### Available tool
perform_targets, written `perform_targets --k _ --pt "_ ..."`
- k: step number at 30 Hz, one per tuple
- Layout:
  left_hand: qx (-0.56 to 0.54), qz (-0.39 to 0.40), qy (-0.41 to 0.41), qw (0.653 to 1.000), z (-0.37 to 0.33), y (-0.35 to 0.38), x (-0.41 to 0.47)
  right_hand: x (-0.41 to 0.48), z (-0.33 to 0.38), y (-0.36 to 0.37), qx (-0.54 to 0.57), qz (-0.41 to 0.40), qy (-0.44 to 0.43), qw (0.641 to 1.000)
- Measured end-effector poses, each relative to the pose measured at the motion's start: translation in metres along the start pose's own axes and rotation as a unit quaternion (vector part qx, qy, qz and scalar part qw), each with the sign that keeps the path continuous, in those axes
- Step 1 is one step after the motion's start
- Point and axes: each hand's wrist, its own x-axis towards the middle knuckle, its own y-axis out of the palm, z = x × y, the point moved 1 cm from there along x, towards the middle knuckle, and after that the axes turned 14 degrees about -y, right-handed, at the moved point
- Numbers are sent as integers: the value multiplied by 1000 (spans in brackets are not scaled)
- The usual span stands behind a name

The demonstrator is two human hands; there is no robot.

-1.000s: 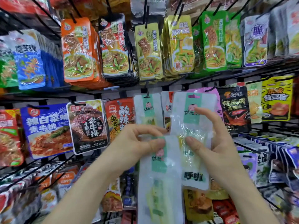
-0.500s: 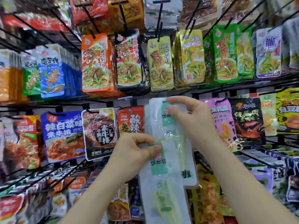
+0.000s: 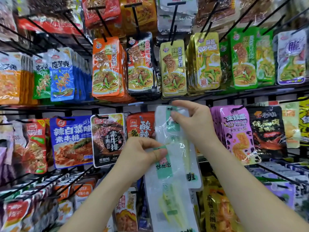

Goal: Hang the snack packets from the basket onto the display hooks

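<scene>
R hand point(image 3: 194, 126) is pinching the top of a white-green snack pkt point(image 3: 161, 126) just under the rack's middle rail point(image 3: 80, 107), btw a red pkt point(image 3: 142, 124) & pink pkts point(image 3: 234, 131), while L hand point(image 3: 140, 153) is pinching the top of a 2nd white pkt point(image 3: 167, 190) that's overlapping the first's lower part.

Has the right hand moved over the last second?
Yes. Judged against the hanging pink packet, the right hand has risen and shifted left, now pinching the upper white packet near its top.
</scene>
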Motion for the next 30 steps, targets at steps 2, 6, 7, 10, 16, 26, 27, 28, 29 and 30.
perform_targets --k 2,6,7,10,16,26,27,28,29,30 --pt "-14 4 -6 1000 -2 0 0 3 1 2 -20 2 -3 1000" --pt "7 10 -8 1000 1 -1 1 -3 -7 5 -67 35 11 997" --pt "12 9 -7 1000 2 -1 1 -4 -8 5 -79 39 8 996" --pt "22 5 -12 1000 6 -2 4 -3 -9 5 -124 48 -7 991" --pt "59 -7 17 998 9 -2 9 -4 -12 8 -192 59 -21 979" --pt "145 -62 113 981 -13 -35 -7 -22 -8 -4 -350 44 -98 930" --pt "127 -66 132 981 -18 -37 -9 -23 -5 -8 -339 26 -104 935" --pt "99 -68 147 982 -23 -38 -9 -24 -1 -12 -314 12 -106 943" --pt "67 -71 157 983 -27 -38 -6 -25 5 -15 -264 5 -95 960" --pt "41 -75 162 983 -30 -36 -2 -25 14 -18 -183 12 -65 981"
